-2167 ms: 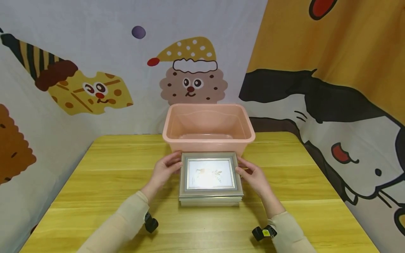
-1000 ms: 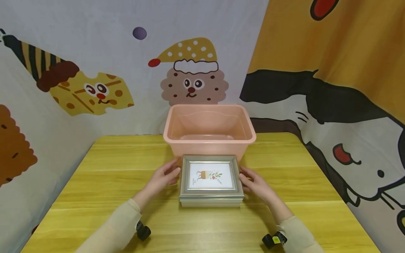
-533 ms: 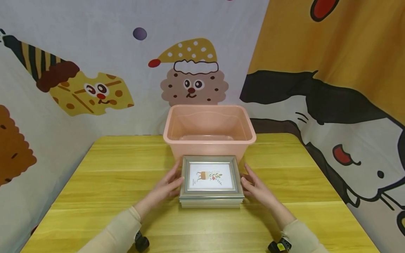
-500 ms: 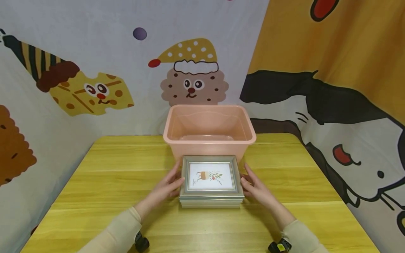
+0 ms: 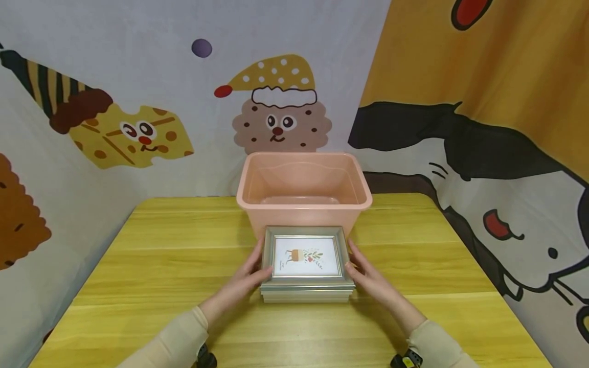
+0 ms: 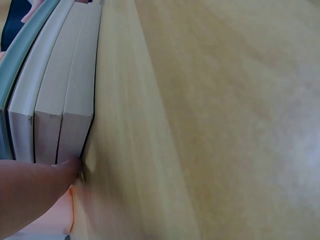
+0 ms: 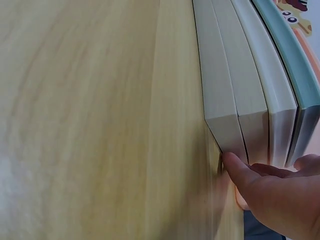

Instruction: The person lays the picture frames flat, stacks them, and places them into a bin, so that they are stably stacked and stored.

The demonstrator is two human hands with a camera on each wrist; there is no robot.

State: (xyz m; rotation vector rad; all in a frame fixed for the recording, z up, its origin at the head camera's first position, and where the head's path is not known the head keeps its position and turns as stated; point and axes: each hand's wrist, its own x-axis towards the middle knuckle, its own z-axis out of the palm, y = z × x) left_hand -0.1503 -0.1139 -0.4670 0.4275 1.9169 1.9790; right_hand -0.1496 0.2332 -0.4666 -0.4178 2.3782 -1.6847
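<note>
A stack of picture frames [image 5: 306,295] lies flat in front of the pink bin. The top frame [image 5: 306,281] is silver-grey and carries a small plant print. My left hand [image 5: 244,279] grips the stack's left side, thumb on the upper edge. On the opposite side my right hand [image 5: 375,286] grips it likewise. Close up in the left wrist view, the pale frame edges [image 6: 75,90] meet a digit of the left hand [image 6: 30,192] at the bottom corner. In the right wrist view, the right hand [image 7: 282,195] touches the lower corner too. The fingers' undersides are hidden.
The pink plastic bin [image 5: 303,206] stands right behind the stack, its opening upward and nothing seen inside. Everything rests on a yellow wood-grain table [image 5: 161,266]. A cartoon-printed cloth [image 5: 175,92] hangs behind and beside the table.
Earlier both hands held the far part of the sides, then loosened and slid toward me. Now they have closed inward on the stack. The stack shifted slightly toward me, then stayed put.
</note>
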